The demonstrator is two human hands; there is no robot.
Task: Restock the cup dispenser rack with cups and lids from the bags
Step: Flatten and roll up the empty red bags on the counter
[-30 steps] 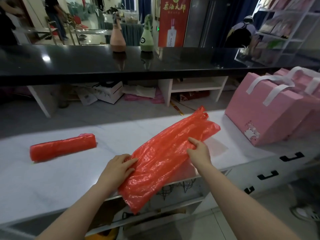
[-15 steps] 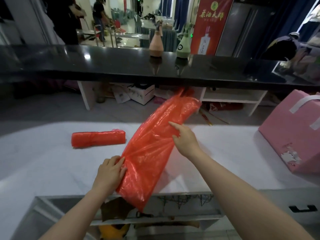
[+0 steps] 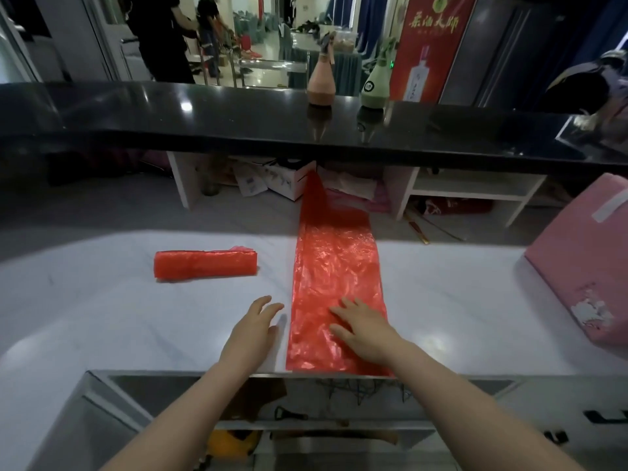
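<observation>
Pressing flat on spread red bag (image 3: 334, 283) — right hand (image 3: 365, 329); left hand (image 3: 251, 329) open beside; one rolled red bag (image 3: 204, 264).

The red plastic bag (image 3: 334, 294), earlier lifted aslant, now lies flat lengthwise at frame centre on the white counter (image 3: 102, 317). Right hand (image 3: 362, 329) now presses it open-palmed; left hand (image 3: 253, 329) has released it, alongside.

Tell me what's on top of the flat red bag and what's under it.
The right hand lies on the flat red bag, fingers spread. Under it is the white counter. The plastic hides whatever may be inside.
</observation>
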